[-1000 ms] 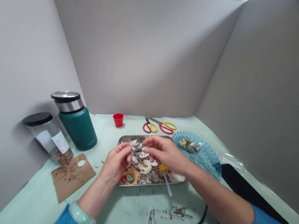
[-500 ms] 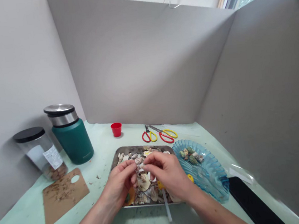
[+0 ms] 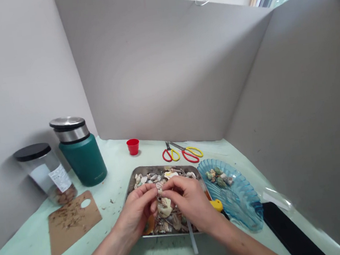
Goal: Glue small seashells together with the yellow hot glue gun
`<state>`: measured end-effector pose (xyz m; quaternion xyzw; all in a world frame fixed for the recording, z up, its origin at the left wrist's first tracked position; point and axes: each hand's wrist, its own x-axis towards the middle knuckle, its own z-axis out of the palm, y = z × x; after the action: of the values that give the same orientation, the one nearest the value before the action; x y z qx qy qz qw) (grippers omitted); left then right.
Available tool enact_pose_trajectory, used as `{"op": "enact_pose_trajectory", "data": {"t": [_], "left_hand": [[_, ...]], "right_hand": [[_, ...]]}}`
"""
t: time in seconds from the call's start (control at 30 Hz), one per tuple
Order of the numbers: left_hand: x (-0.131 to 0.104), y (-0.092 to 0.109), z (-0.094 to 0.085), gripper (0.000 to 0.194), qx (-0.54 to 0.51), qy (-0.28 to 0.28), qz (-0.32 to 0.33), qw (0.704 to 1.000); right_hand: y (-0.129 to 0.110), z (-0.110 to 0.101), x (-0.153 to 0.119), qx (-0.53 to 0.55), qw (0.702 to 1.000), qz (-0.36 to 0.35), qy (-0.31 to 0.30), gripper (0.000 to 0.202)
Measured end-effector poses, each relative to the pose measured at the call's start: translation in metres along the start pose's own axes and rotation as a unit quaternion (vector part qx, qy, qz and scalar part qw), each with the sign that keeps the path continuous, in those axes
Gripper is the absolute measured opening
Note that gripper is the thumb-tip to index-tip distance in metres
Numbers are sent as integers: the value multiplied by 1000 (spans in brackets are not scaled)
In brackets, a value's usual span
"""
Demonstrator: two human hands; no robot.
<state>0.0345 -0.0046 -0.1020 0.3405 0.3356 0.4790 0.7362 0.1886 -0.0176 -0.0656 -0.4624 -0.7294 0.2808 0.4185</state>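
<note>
Over the metal tray (image 3: 132,185), full of mixed seashells, my two hands meet with their fingertips almost together. My left hand (image 3: 140,206) is closed in a pinch, thumb against the index finger. My right hand (image 3: 190,199) also pinches, its thumb and index tips facing the left ones. Something tiny and pale sits between the fingertips, too small to name. Just behind them lies a spotted shell (image 3: 160,184). Partly hidden under my right hand is a yellow-and-black tool (image 3: 216,205). A translucent stick (image 3: 192,239) pokes out over the tray's front edge.
Right of the tray, a blue scalloped dish (image 3: 242,201) holds several greenish shells (image 3: 220,177). Two pairs of scissors (image 3: 188,154) and a red cup (image 3: 133,147) stand behind. At left are a green flask (image 3: 83,162), a lidded jar (image 3: 48,174) and a brown board (image 3: 77,226).
My fingertips have come closer together over the tray, the right hand shifting slightly down and left. More of the yellow tool shows beside my right wrist. The view has shifted slightly.
</note>
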Motion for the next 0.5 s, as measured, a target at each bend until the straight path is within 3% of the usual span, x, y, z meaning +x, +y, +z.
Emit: {"op": "enact_pose_trajectory", "data": {"t": [0.5], "left_hand": [[-7, 4, 8, 21, 62, 36, 34, 997]], "right_hand": [[4, 2, -1, 60, 993, 100, -10, 8]]}}
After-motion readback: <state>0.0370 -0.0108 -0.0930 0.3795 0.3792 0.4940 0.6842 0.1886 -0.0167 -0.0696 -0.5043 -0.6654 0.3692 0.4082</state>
